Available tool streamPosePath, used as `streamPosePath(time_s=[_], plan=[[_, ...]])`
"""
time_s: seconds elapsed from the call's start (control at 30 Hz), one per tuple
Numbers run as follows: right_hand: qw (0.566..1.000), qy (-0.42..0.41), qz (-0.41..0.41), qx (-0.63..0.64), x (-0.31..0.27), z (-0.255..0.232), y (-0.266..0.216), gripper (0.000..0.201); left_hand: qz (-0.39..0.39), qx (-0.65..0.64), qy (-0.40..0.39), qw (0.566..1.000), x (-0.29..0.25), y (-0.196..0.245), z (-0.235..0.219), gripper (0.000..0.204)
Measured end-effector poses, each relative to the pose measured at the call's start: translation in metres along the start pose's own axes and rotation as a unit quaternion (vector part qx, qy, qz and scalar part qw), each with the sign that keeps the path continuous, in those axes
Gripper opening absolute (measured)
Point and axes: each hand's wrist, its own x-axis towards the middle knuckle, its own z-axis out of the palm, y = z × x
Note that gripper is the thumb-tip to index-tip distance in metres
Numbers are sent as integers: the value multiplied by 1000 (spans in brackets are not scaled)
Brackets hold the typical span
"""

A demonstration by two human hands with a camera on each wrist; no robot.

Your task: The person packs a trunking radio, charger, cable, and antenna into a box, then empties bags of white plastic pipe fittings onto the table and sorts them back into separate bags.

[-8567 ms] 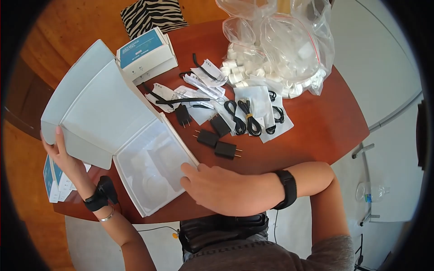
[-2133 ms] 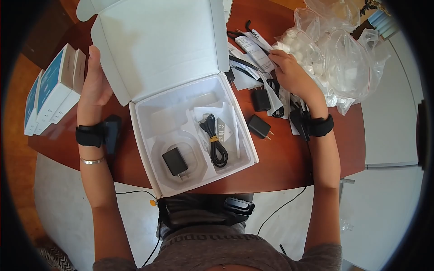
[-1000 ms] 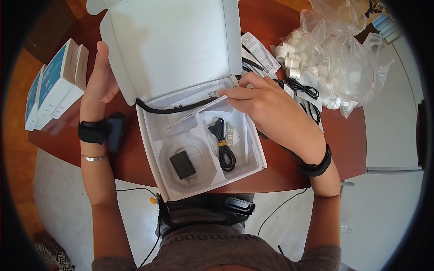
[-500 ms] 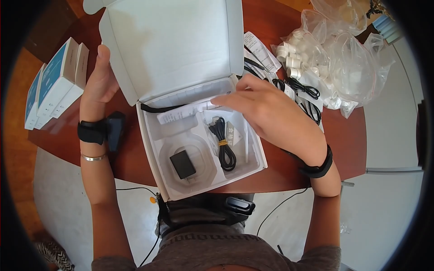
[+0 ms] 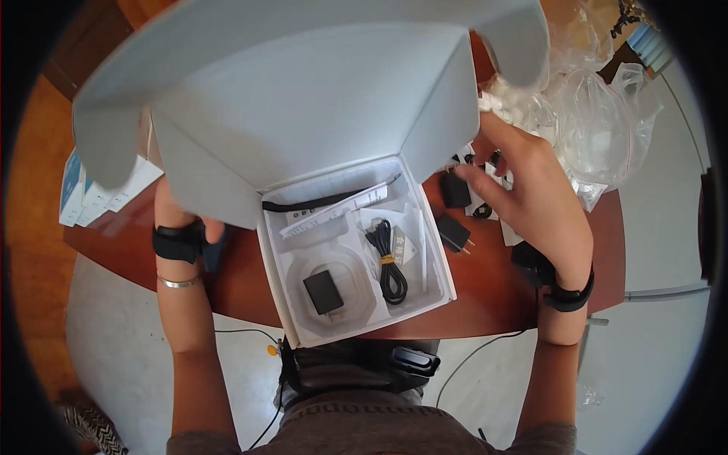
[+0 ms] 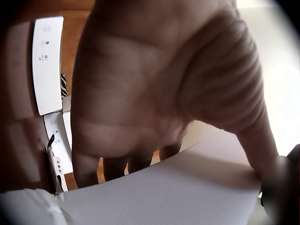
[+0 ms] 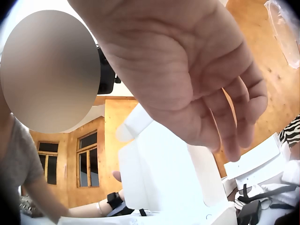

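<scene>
A white box [image 5: 371, 337] lies at the table's front edge, its lid [image 5: 326, 98] raised and leaning over the tray. Inside are a black charger plug [image 5: 322, 292], a black cable [image 5: 390, 265] bound with a yellow band, a black strap [image 5: 311, 205] and a folded paper slip [image 5: 334, 216]. My left hand [image 5: 176, 208] is at the lid's left flap, partly hidden by it; in the left wrist view its fingers reach past the lid edge and the thumb spreads wide. My right hand [image 5: 531, 182] holds nothing, loosely bent beside the lid's right flap, some fingertips hidden.
Blue-and-white boxes [image 5: 106, 189] stand at the left. Loose black charger plugs [image 5: 455, 233] lie right of the open box. Clear plastic bags [image 5: 591, 121] with small white pieces sit at the back right. The table edge runs just in front of the box.
The right hand let go of the strap and paper slip, leaving them in the box's rear compartment, and moved right. The lid swung toward me. Earlier the tray was bare; plug and cable came first.
</scene>
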Motion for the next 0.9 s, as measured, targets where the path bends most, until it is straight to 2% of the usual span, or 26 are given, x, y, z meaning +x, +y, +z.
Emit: streamPosePath(time_s=[0.03,0.1,0.13,0.17,0.2,0.27,0.37,0.4,0.47,0.53,0.57,0.6,0.63,0.67,0.7,0.83,0.87,0.9], plan=[[1000,7,-1,2,2,1,0,35,16,-15,2,1000,-2,6,5,53],[986,-26,5,162,5,8,3,53,53,-40,-13,998,-9,25,20,51],[986,-18,-27,161,2,15,11,63,72,-50,-35,996,-12,38,31,49],[986,-37,-12,161,1,20,16,57,88,-59,-57,993,-17,51,41,48],[989,-4,-71,131,2,20,13,59,102,-65,-87,989,-21,63,53,47],[985,31,-131,105,3,23,12,61,121,-80,-165,976,-27,84,70,44],[986,12,-138,87,4,30,24,52,102,-140,-326,929,-17,100,74,42],[984,3,-144,110,7,31,24,49,142,-122,-339,922,-11,87,71,31],[980,-3,-147,133,10,31,24,45,182,-103,-355,911,-11,87,74,23],[979,-54,-84,177,10,27,22,39,176,-99,-335,920,-17,94,80,19],[979,-52,-83,178,11,25,21,39,176,-97,-337,920,-12,91,76,19],[980,-37,-128,150,13,21,19,40,122,-120,-390,905,-3,82,68,32],[977,-23,-173,122,14,18,18,43,100,-131,-407,899,-1,79,67,38],[975,-54,-176,123,13,14,18,53,79,-141,-422,892,1,76,66,44],[975,-51,-175,124,12,17,21,53,56,-150,-437,885,3,73,64,51],[966,-12,-202,161,4,30,22,71,72,-136,-400,904,-8,91,69,50],[978,-11,-163,128,4,28,15,74,70,-145,-387,908,-10,89,67,50],[981,23,-171,93,2,30,15,76,59,-169,-362,915,-9,87,63,50]])
